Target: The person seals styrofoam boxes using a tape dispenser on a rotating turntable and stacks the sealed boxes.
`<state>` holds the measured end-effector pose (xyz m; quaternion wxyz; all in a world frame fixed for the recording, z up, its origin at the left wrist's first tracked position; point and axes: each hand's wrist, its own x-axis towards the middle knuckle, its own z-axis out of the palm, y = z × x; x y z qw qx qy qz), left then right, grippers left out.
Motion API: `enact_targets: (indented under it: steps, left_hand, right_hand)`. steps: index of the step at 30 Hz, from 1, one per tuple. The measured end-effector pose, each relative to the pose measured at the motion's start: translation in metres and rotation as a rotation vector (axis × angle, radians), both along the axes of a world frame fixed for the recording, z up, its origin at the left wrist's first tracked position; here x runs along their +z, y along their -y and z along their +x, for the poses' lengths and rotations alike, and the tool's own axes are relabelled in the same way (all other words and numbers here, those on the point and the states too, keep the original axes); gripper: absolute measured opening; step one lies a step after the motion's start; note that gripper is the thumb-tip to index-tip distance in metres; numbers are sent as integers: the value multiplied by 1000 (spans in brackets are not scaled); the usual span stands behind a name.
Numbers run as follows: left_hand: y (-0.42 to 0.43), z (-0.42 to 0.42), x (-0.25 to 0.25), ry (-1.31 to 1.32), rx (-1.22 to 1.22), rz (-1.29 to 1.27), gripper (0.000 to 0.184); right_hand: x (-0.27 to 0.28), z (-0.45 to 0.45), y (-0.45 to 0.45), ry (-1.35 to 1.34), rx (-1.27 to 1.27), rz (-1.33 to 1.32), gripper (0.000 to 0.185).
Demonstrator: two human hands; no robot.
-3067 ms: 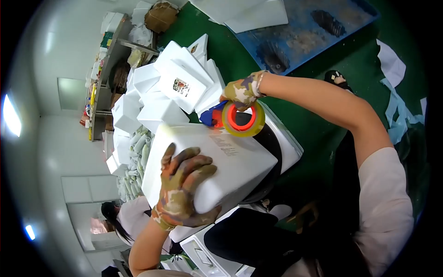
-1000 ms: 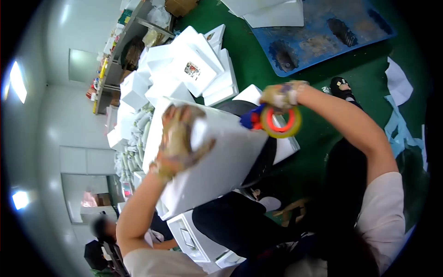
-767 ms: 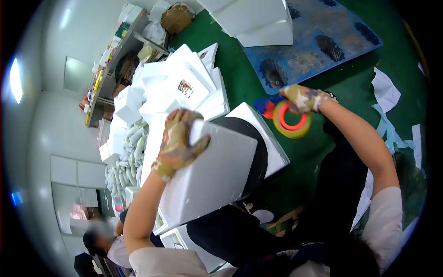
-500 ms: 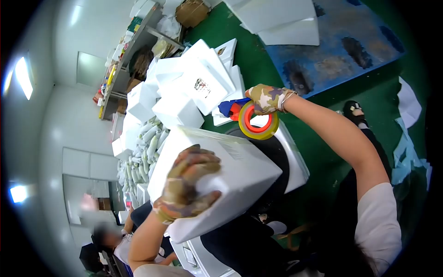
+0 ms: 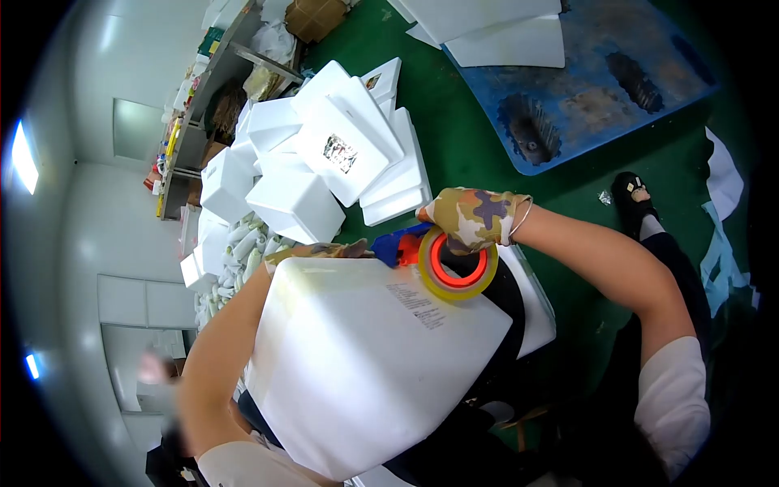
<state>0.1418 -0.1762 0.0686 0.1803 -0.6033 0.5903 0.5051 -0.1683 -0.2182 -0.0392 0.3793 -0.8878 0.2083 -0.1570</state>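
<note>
A white foam box (image 5: 365, 365) with small printed text fills the middle of the head view, tilted close to my body. My left hand (image 5: 318, 251), in a camouflage glove, reaches around to its far edge and holds it there; part of the fingers is hidden behind the box. In my right hand (image 5: 472, 217), also gloved, is a tape dispenser (image 5: 396, 247) with blue and red parts and a roll of yellowish tape. Its front end is at the box's far edge, near my left fingertips. The roll overlaps the printed face.
White foam boxes and lids (image 5: 341, 150) lie in a pile ahead, beside many wrapped pale items (image 5: 243, 252). A blue pallet (image 5: 584, 105) with foam sheets is at the upper right. Shelving (image 5: 195, 122) lines the wall. Another person (image 5: 166, 454) sits at lower left.
The box has turned, so a printed face now shows. My left hand has moved from its near face to its far edge. The tape dispenser has come down against the box.
</note>
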Motion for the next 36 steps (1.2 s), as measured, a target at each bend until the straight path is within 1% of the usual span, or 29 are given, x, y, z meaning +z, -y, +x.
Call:
enact_targets:
  steps: [2, 4, 5, 7, 8, 9, 10, 11, 12, 13, 14, 15, 17, 18, 20, 22, 23, 24, 25, 26, 27, 28, 29, 31, 32, 34, 36]
  left_hand:
    - [-12, 0, 20, 42, 13, -95, 68]
    - [-29, -6, 50, 55, 47, -240, 72]
    - [-40, -12, 67, 40, 74, -326, 73]
    - [-68, -37, 109, -76, 154, -540, 77]
    - [-86, -56, 128, -174, 179, -642, 79]
    - [-107, -82, 143, -284, 154, -725, 81]
    - [-125, -108, 149, -324, 26, -765, 83]
    - [-142, -131, 148, -277, -138, -790, 85]
    - [-150, -153, 138, -129, -341, -852, 83]
    - [-158, -175, 128, 11, -542, -923, 81]
    - [-156, -183, 114, 94, -634, -1014, 74]
    - [-157, -182, 109, 97, -629, -1025, 74]
    - [-154, -183, 105, 78, -500, -1041, 67]
    - [-152, -185, 108, 80, -518, -1044, 67]
    - [-158, -189, 108, 94, -467, -1023, 64]
    - [-156, -187, 101, 215, -369, -1065, 60]
    - [-153, -188, 100, 266, -328, -1046, 60]
    - [-147, -190, 100, 314, -292, -1029, 61]
    - [-141, -194, 100, 330, -298, -1035, 59]
    - [-135, -196, 97, 408, -270, -1072, 58]
    - [-124, -196, 96, 479, -220, -1041, 55]
    - [-111, -194, 96, 552, -164, -1004, 52]
    - [-98, -188, 96, 609, -81, -954, 50]
    - [-73, -171, 103, 705, 101, -833, 49]
    - [-64, -159, 107, 737, 195, -765, 50]
    - [-44, -89, 93, 937, 86, -771, 55]
    - [-48, -26, 88, 1051, 152, -765, 50]
  right_hand:
    - [23, -4, -9, -195, -23, 3, 47]
    - [16, 0, -6, -104, -8, -76, 58]
    - [16, 1, -3, -127, 13, -78, 59]
    - [26, 6, 2, -197, 52, -68, 60]
    - [18, 12, 7, -161, 60, -60, 63]
    - [25, 16, 8, -220, 75, -46, 64]
    - [33, 21, 11, -277, 91, -35, 65]
    - [18, 32, 21, -280, 100, -60, 67]
    - [31, 35, 19, -367, 95, 15, 66]
    - [31, 40, 23, -374, 124, 17, 65]
    - [29, 43, 25, -385, 155, 21, 65]
    - [32, 40, 23, -387, 155, -11, 65]
    - [33, 32, 18, -365, 150, -56, 64]
    - [40, 27, 15, -413, 189, 31, 61]
    - [49, 8, 6, -447, 160, 101, 60]
    - [23, -10, 5, -309, 166, -60, 59]
    - [13, -24, 6, -316, 163, 30, 62]
    - [17, -43, 1, -315, 125, -67, 68]
    - [27, -61, -8, -334, 112, 38, 68]
    - [34, -79, -15, -354, 98, 141, 68]
    - [18, -93, -13, -349, 71, 119, 69]
    - [2, -108, -11, -269, 49, 105, 69]
    - [9, -121, -20, -315, 13, 138, 69]
    - [25, -140, -39, -358, -15, 170, 68]
    - [28, -147, -46, -355, -41, 133, 69]
    - [30, -157, -59, -360, -76, 95, 69]
    - [34, -157, -68, -298, -106, 78, 66]
